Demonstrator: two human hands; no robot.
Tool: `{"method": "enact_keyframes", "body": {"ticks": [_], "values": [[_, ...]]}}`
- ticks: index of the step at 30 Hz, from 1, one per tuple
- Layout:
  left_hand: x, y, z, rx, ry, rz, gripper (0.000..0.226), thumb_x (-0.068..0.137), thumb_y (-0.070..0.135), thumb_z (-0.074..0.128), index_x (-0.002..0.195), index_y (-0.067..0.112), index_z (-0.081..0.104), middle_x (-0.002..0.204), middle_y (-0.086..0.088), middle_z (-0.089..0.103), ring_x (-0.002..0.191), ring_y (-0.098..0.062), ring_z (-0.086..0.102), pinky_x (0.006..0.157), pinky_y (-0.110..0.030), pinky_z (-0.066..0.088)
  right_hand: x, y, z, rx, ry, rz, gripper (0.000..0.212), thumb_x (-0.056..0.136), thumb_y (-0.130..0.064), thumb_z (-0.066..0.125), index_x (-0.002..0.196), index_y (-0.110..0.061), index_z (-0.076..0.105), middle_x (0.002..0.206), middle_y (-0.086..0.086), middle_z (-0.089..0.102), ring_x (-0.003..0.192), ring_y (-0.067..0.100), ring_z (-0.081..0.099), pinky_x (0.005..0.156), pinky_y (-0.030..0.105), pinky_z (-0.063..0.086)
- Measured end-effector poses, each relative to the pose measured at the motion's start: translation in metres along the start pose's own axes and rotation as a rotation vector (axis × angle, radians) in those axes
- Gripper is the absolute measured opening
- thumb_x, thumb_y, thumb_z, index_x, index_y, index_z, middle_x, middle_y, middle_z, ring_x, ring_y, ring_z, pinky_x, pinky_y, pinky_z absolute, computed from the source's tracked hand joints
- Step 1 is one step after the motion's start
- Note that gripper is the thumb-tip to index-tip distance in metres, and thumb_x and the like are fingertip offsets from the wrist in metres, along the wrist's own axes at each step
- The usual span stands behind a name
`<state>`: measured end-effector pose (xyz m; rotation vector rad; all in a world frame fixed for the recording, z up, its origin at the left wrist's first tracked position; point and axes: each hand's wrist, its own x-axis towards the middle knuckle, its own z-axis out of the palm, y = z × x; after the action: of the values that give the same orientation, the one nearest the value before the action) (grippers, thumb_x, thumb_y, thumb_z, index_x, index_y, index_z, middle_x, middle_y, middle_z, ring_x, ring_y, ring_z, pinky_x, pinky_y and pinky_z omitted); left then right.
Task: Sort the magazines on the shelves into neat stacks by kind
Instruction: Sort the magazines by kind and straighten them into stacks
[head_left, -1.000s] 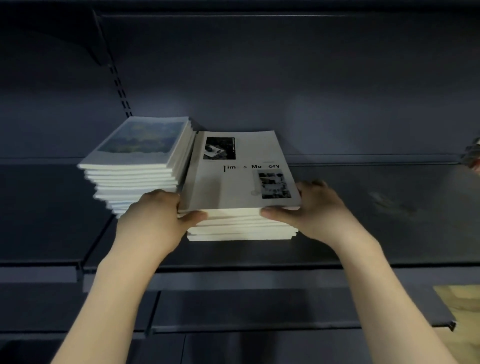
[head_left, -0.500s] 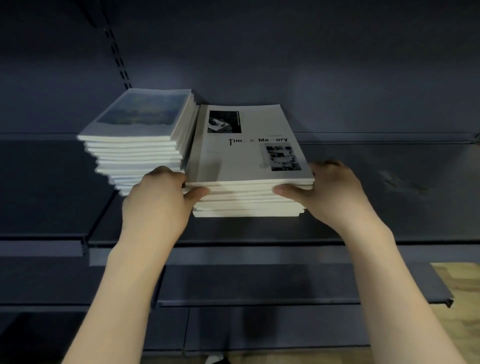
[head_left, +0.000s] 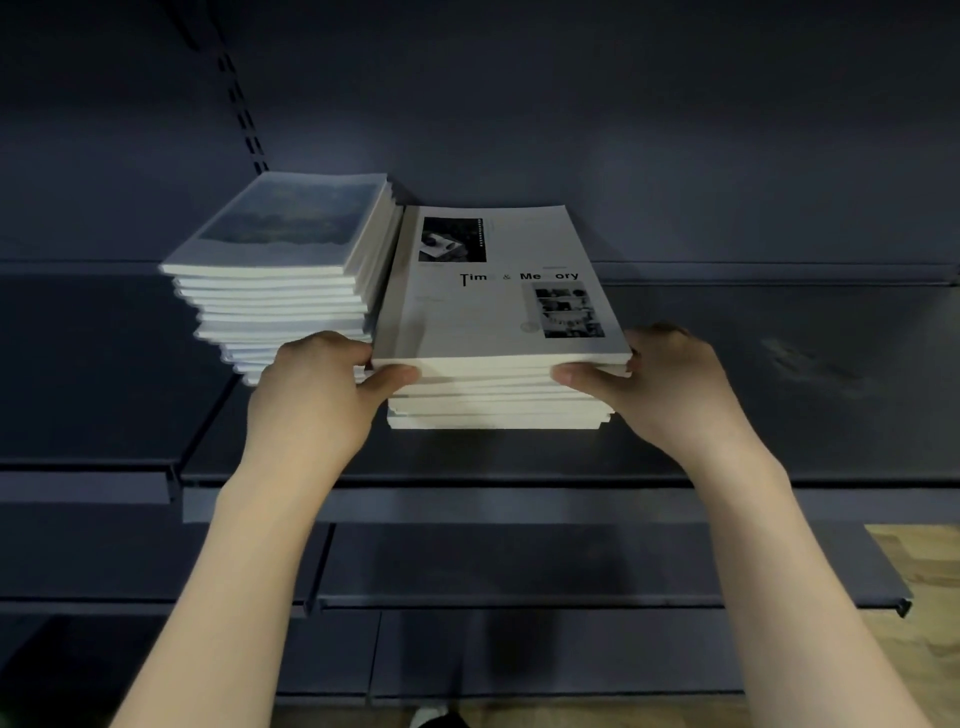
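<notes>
both hands (head_left: 311, 400) (head_left: 670, 389) on the white magazine stack (head_left: 498, 384), dark shelf (head_left: 519, 462)

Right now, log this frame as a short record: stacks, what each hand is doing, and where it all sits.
left stack: taller, blue-photo cover, edges staggered
right stack: shorter, Time & Memory cover, lower copies a little offset
left hand: grip on the right stack's near left corner, thumb on the front edge
right hand: grip on its near right corner, thumb on the front edge
support: dark shelf, both stacks side by side
</notes>
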<state>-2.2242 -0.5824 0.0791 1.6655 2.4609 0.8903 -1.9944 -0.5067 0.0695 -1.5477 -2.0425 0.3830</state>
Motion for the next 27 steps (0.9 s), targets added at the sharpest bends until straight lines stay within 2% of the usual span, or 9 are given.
{"method": "enact_keyframes", "body": {"ticks": [2, 5, 7, 10, 14, 17, 22, 25, 27], "values": [[0.001, 0.001, -0.002, -0.013, -0.007, -0.015, 0.051, 0.079, 0.053, 0.062, 0.107, 0.010, 0.069, 0.120, -0.005, 0.064, 0.110, -0.027, 0.056, 0.085, -0.034, 0.045, -0.001, 0.000, 0.000, 0.000, 0.010, -0.010, 0.044, 0.076, -0.059, 0.065, 0.109, -0.031, 0.066, 0.074, -0.018, 0.043, 0.088, 0.011, 0.047, 0.070, 0.023, 0.033], [0.001, 0.005, -0.004, 0.010, -0.007, -0.022, 0.045, 0.080, 0.052, 0.062, 0.098, 0.011, 0.070, 0.111, -0.006, 0.067, 0.102, -0.029, 0.058, 0.081, -0.039, 0.050, 0.000, 0.001, 0.003, -0.034, 0.032, -0.004, 0.049, 0.075, -0.061, 0.063, 0.110, -0.027, 0.065, 0.090, -0.006, 0.056, 0.097, 0.017, 0.054, 0.071, 0.024, 0.036], [0.001, 0.008, -0.003, 0.035, -0.005, -0.030, 0.048, 0.080, 0.052, 0.061, 0.101, 0.010, 0.069, 0.111, -0.009, 0.067, 0.104, -0.030, 0.058, 0.082, -0.042, 0.051, 0.002, 0.002, 0.005, -0.056, 0.045, -0.006, 0.055, 0.075, -0.064, 0.060, 0.114, -0.026, 0.065, 0.104, 0.001, 0.061, 0.101, 0.019, 0.055, 0.073, 0.025, 0.037], [0.003, 0.009, -0.001, 0.052, -0.010, -0.051, 0.050, 0.081, 0.054, 0.060, 0.105, 0.010, 0.067, 0.112, -0.008, 0.066, 0.105, -0.029, 0.057, 0.081, -0.040, 0.050, 0.004, 0.004, 0.006, -0.080, 0.054, -0.019, 0.056, 0.075, -0.066, 0.057, 0.115, -0.028, 0.065, 0.107, 0.001, 0.062, 0.101, 0.019, 0.056, 0.071, 0.023, 0.035], [0.004, 0.009, 0.005, 0.071, -0.019, -0.076, 0.048, 0.078, 0.059, 0.058, 0.081, 0.011, 0.062, 0.098, -0.007, 0.066, 0.090, -0.026, 0.056, 0.066, -0.033, 0.043, 0.004, 0.009, 0.009, -0.136, 0.058, -0.004, 0.072, 0.069, -0.075, 0.047, 0.114, -0.020, 0.062, 0.113, 0.004, 0.059, 0.105, 0.021, 0.054, 0.071, 0.024, 0.035], [0.004, 0.011, 0.007, 0.010, -0.037, -0.100, 0.052, 0.076, 0.058, 0.061, 0.089, 0.007, 0.064, 0.100, -0.008, 0.064, 0.098, -0.028, 0.056, 0.075, -0.035, 0.045, 0.004, 0.012, 0.010, -0.066, 0.013, 0.006, 0.069, 0.073, -0.072, 0.052, 0.119, -0.021, 0.059, 0.117, 0.004, 0.057, 0.110, 0.020, 0.052, 0.076, 0.023, 0.036], [0.004, 0.014, 0.006, -0.168, -0.027, -0.098, 0.036, 0.073, 0.045, 0.072, 0.082, 0.012, 0.059, 0.088, 0.004, 0.054, 0.086, -0.010, 0.045, 0.072, -0.019, 0.029, 0.010, 0.016, 0.006, 0.015, -0.019, -0.038, 0.070, 0.067, -0.073, 0.049, 0.110, -0.021, 0.066, 0.110, 0.000, 0.063, 0.104, 0.015, 0.056, 0.084, 0.028, 0.046], [0.002, 0.014, 0.012, -0.230, 0.041, -0.103, 0.050, 0.071, 0.043, 0.075, 0.096, 0.000, 0.068, 0.103, -0.004, 0.064, 0.091, -0.014, 0.052, 0.074, -0.019, 0.031, 0.010, 0.017, 0.003, 0.027, -0.037, -0.050, 0.064, 0.069, -0.071, 0.052, 0.107, -0.022, 0.067, 0.101, -0.001, 0.062, 0.096, 0.015, 0.058, 0.083, 0.032, 0.050], [0.003, 0.014, 0.012, -0.250, 0.039, -0.102, 0.055, 0.070, 0.043, 0.076, 0.104, 0.000, 0.067, 0.100, 0.002, 0.061, 0.089, -0.011, 0.050, 0.074, -0.018, 0.032, 0.011, 0.019, 0.002, 0.009, -0.056, -0.081, 0.063, 0.068, -0.073, 0.049, 0.106, -0.026, 0.067, 0.092, -0.003, 0.061, 0.088, 0.013, 0.058, 0.076, 0.029, 0.048]]}}
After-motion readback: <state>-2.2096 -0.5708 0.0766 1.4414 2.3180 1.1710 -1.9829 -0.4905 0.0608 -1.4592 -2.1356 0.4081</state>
